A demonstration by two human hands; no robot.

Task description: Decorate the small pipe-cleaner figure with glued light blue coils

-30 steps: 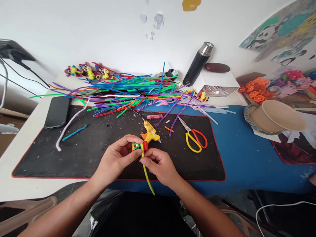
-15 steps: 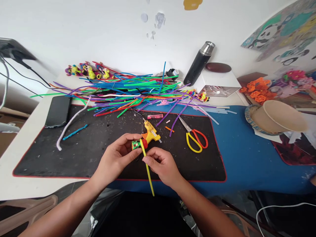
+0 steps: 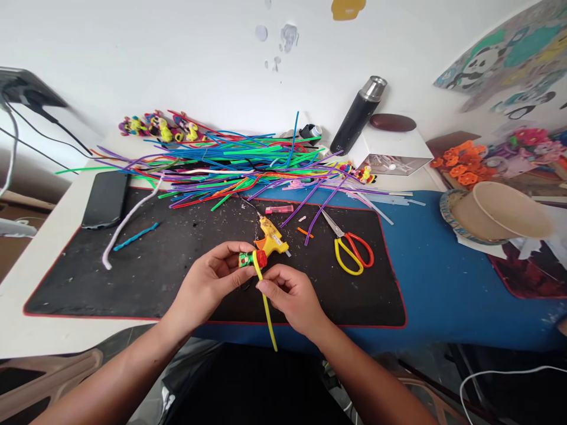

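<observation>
My left hand grips a small green and red figure between thumb and fingers. A yellow pipe cleaner lies across the figure beside its red end and hangs down toward the mat's front edge. Just below the figure, my right hand pinches this strip between thumb and forefinger. Behind the hands, a yellow glue gun rests on the black mat. Whether the strip goes fully around the figure is hidden.
Scissors with red and yellow handles lie to the right. Many coloured pipe cleaners are heaped behind the mat. A phone is at left, a black flask and a white box at the back, a round container at right.
The figure in my left hand has turned slightly, showing more of its red end. Both hands keep their grips; the whole view has shifted slightly.
</observation>
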